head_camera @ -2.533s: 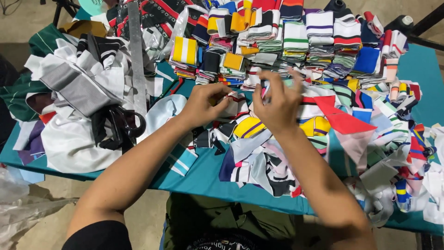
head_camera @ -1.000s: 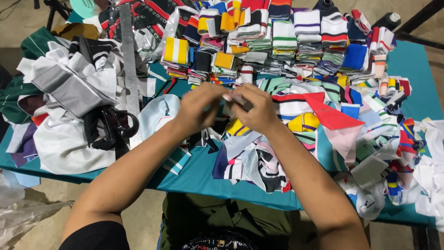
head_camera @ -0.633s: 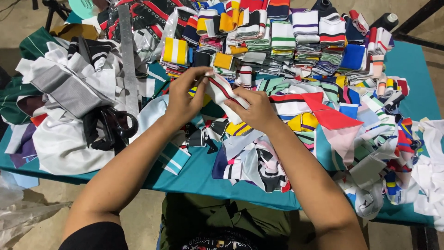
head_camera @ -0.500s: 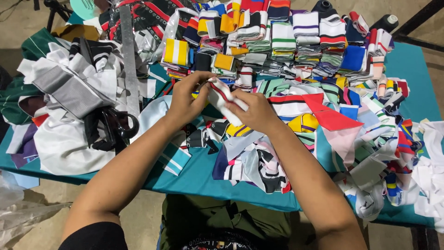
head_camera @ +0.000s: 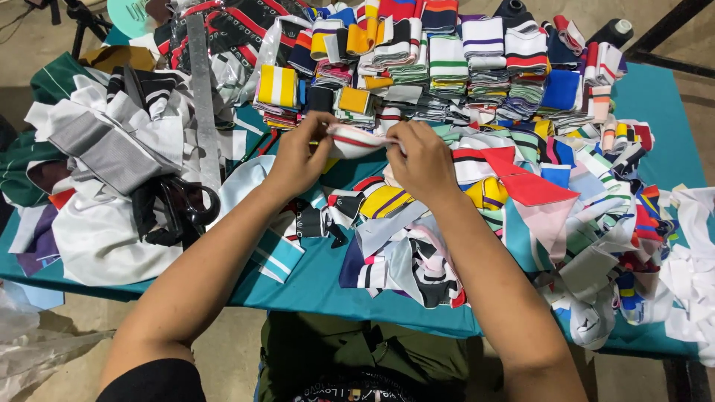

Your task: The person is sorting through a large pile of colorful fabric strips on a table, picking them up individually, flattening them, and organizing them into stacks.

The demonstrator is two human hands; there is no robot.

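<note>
Both my hands hold one white knit strip with a red stripe [head_camera: 356,140] above the teal table [head_camera: 313,286]. My left hand [head_camera: 299,154] pinches its left end, my right hand [head_camera: 422,158] grips its right end, and the strip is stretched flat between them. Under my hands lies a loose heap of striped fabric pieces [head_camera: 417,238], yellow, white, black and navy. Behind the strip stand folded stacks of striped knit collars [head_camera: 447,67] in several colours.
A pile of white, grey and black garment pieces [head_camera: 112,164] covers the table's left side with a long grey strip [head_camera: 202,97] over it. More loose colourful scraps [head_camera: 618,223] spread to the right. Clear plastic bags [head_camera: 37,350] lie on the floor at lower left.
My hands moved from the loose heap up toward the stacks, lifting the white red-striped strip and pulling it out flat between them.
</note>
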